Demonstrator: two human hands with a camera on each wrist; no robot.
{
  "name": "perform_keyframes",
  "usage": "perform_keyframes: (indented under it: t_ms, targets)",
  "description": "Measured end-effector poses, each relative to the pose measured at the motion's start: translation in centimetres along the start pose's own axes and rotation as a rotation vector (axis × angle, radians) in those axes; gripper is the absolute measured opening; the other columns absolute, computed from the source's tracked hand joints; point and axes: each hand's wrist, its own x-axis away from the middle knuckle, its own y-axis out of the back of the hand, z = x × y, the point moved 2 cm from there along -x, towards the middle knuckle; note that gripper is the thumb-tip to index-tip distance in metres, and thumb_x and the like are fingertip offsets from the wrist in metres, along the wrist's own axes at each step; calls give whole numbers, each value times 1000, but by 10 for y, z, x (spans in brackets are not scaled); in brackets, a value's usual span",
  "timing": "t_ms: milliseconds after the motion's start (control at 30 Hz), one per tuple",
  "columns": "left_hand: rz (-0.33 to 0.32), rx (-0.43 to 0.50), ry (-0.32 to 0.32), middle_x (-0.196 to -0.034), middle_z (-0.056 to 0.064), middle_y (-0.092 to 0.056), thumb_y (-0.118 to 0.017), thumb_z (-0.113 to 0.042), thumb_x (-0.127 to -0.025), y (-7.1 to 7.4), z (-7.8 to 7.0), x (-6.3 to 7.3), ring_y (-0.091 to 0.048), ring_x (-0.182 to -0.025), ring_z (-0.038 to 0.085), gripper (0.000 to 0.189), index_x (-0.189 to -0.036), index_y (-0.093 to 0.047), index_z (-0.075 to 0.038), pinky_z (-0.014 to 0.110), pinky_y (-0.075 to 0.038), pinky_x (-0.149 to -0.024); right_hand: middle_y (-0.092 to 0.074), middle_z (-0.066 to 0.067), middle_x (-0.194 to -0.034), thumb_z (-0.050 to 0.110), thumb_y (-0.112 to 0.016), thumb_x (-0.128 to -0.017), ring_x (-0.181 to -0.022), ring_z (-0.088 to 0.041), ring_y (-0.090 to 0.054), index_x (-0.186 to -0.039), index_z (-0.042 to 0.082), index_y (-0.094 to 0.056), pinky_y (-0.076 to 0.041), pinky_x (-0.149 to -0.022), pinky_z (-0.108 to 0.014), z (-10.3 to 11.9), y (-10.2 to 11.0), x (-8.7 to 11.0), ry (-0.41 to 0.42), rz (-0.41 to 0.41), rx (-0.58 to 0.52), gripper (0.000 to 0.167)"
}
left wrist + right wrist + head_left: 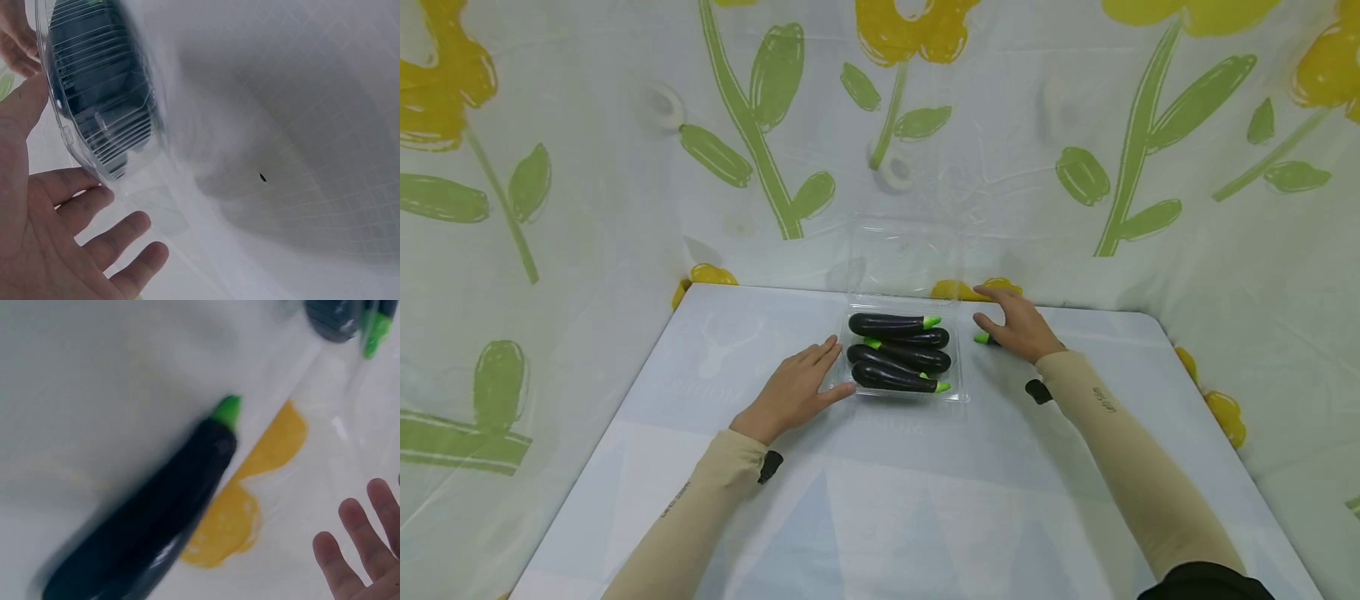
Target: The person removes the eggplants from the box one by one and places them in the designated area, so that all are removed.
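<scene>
A clear plastic box [958, 379] holds several dark eggplants [891, 377] with green stem ends. Its hinged lid [904, 260] stands raised at the back. At the box's left side is my left hand [797, 385], fingers extended, the thumb by the front left corner; in the left wrist view its fingertips meet the box's ribbed wall [103, 87]. To the right of the box, my right hand [1018, 327] hovers with spread fingers over a lone eggplant [150, 512]. That eggplant is mostly hidden under the hand in the head view; nothing is held.
The white table [880, 517] has a pale blue triangle pattern. Close behind its back edge hangs a white curtain [985, 200] printed with yellow flowers and green leaves, continuing along both sides.
</scene>
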Motion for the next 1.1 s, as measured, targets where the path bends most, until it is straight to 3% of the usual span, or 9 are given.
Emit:
perform_keyframes:
  t_ms: [267,600,1100]
  targets:
    - [4,-4,6,-162,18,-33,-57,-55,-100,2,-2,-1,-37,-143,44,83,-154,-37,3,56,-32,-116,-51,-9,-151,27,-66,-101,-140,-31,-44,-150,12,-49,-37,-114,-52,33,-9,-17,111,-13,-36,54]
    - [17,-3,8,-162,18,-33,-56,-57,-100,2,-3,-2,-38,-143,44,83,-154,-37,3,56,-33,-116,-49,-4,-151,30,-64,-102,-140,-26,-44,-152,17,-47,-41,-113,-46,73,-23,-29,184,25,-46,54]
    - [23,-10,16,-162,17,-33,-56,-58,-99,1,-3,-3,-38,-143,44,84,-154,-38,2,56,-32,-116,-48,-6,-153,28,-65,-101,-141,-25,-45,-153,18,-45,-39,-114,-45,117,-46,-53,196,90,-37,56]
